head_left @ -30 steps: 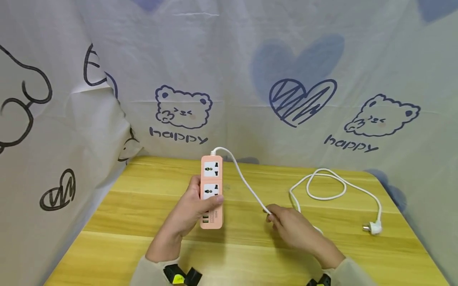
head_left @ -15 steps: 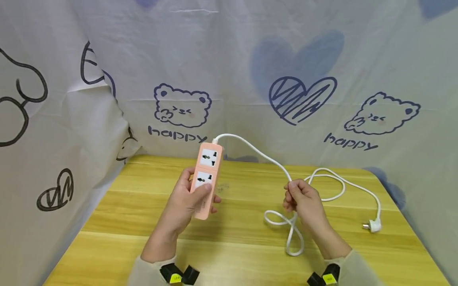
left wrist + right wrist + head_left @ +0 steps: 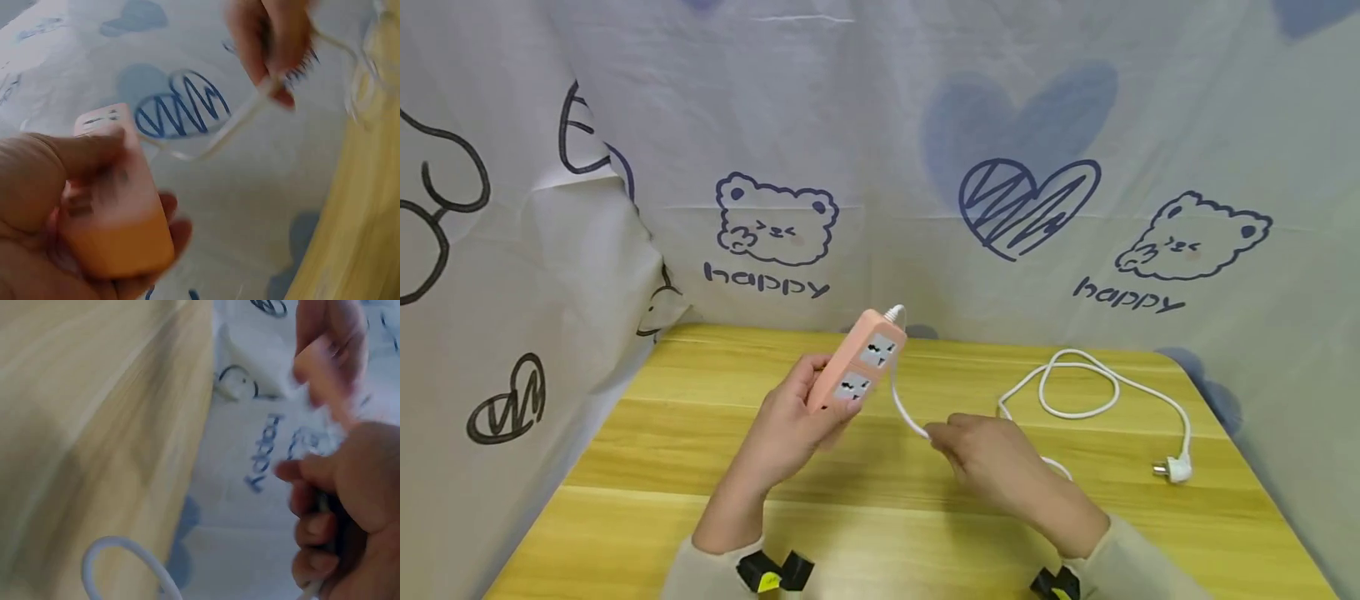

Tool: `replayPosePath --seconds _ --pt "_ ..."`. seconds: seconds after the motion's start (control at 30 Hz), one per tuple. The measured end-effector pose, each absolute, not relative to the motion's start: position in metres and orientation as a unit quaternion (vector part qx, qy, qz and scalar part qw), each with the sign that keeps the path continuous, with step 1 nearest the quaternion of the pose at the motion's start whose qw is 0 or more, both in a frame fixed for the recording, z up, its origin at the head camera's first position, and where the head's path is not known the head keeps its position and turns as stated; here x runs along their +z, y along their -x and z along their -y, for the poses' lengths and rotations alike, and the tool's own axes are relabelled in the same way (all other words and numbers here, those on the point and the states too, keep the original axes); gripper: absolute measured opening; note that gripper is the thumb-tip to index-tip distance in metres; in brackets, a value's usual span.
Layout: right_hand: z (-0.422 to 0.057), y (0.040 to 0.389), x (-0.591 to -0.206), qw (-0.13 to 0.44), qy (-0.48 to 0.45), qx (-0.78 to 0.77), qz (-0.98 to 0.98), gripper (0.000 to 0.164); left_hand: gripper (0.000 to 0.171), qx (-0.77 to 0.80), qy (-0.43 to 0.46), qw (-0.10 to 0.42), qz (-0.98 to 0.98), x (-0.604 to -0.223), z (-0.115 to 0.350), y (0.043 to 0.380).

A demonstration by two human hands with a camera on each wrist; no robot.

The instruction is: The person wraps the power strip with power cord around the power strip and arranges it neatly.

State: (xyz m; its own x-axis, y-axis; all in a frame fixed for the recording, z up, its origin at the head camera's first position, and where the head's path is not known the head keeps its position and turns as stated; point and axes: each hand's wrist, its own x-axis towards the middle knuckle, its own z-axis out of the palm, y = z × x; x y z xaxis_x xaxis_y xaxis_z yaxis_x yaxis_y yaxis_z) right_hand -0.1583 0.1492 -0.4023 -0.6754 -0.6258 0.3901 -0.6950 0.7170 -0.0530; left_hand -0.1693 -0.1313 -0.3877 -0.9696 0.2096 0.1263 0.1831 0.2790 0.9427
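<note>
My left hand [image 3: 790, 429] grips a pink power strip [image 3: 857, 362] by its lower half, the thumb across its face. The strip is raised over the table and leans to the right, its white sockets [image 3: 877, 350] showing. From its top end a white power cord [image 3: 904, 410] drops and runs to my right hand [image 3: 992, 458], which holds it between curled fingers. In the left wrist view the strip [image 3: 119, 206] fills the left hand, and the cord stretches across to the blurred right hand [image 3: 272, 37]. The right wrist view shows the right fingers [image 3: 315, 528] closed round the cord.
Beyond my right hand the cord loops [image 3: 1078, 414] on the yellow wooden table [image 3: 700, 467], ending in a white plug [image 3: 1176, 469] near the right side. A pale cloth [image 3: 895, 108] printed with hearts and bears hangs behind the table and along both sides.
The power strip has tipped to the right and its cord now hangs down beside it. My right hand rose rightward with the cord, then came back down and left toward the strip.
</note>
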Motion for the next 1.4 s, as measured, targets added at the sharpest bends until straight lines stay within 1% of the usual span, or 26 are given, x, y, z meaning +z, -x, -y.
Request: replayPosePath --seconds 0.07,0.1,0.2,0.27,0.33,0.5,0.6,0.67,0.73,0.87,1.0,1.07,1.13,1.2,1.4 --pt "-0.145 0.153 -0.395 0.195 -0.425 0.048 0.882 0.016 0.053 0.491 -0.119 -0.033 -0.863 -0.392 0.131 0.171" --pt "-0.143 0.150 -0.390 0.201 -0.451 0.030 0.869 0.019 0.052 0.442 -0.127 -0.055 -0.886 -0.394 0.131 0.172" --pt "-0.141 0.145 -0.371 0.222 -0.507 0.018 0.833 0.017 0.050 0.323 -0.171 -0.103 -0.925 -0.398 0.128 0.174" --pt "-0.142 0.146 -0.358 0.235 -0.530 0.026 0.814 0.014 0.049 0.281 -0.207 -0.111 -0.930 -0.399 0.127 0.174" --pt "-0.145 0.150 -0.346 0.248 -0.541 0.052 0.802 0.014 0.047 0.265 -0.245 -0.095 -0.928 -0.399 0.127 0.172" --pt "-0.154 0.170 -0.335 0.279 -0.516 0.186 0.788 0.038 0.048 0.306 -0.327 -0.014 -0.894 -0.394 0.133 0.165" --pt "-0.158 0.182 -0.341 0.275 -0.474 0.280 0.788 0.037 0.049 0.358 -0.350 0.013 -0.865 -0.389 0.137 0.161" --pt "-0.160 0.186 -0.349 0.253 -0.434 0.331 0.799 0.034 0.049 0.398 -0.360 0.017 -0.844 -0.386 0.140 0.159" --pt "-0.158 0.189 -0.359 0.223 -0.390 0.378 0.810 0.027 0.049 0.435 -0.366 0.014 -0.823 -0.384 0.142 0.158" --pt "-0.148 0.188 -0.380 0.159 -0.315 0.445 0.823 0.014 0.050 0.477 -0.354 -0.011 -0.804 -0.382 0.142 0.155" --pt "-0.132 0.181 -0.399 0.154 -0.265 0.450 0.839 0.011 0.052 0.495 -0.303 -0.046 -0.813 -0.381 0.140 0.153" --pt "-0.125 0.177 -0.405 0.145 -0.247 0.454 0.844 0.012 0.052 0.503 -0.274 -0.065 -0.817 -0.382 0.140 0.153" --pt "-0.120 0.174 -0.409 0.125 -0.236 0.468 0.843 0.017 0.053 0.523 -0.244 -0.079 -0.813 -0.383 0.139 0.153" --pt "-0.117 0.171 -0.413 0.084 -0.225 0.505 0.829 0.022 0.053 0.551 -0.213 -0.092 -0.801 -0.383 0.138 0.154" --pt "-0.124 0.169 -0.413 -0.051 -0.183 0.646 0.739 0.032 0.053 0.613 -0.103 -0.120 -0.774 -0.383 0.138 0.159"
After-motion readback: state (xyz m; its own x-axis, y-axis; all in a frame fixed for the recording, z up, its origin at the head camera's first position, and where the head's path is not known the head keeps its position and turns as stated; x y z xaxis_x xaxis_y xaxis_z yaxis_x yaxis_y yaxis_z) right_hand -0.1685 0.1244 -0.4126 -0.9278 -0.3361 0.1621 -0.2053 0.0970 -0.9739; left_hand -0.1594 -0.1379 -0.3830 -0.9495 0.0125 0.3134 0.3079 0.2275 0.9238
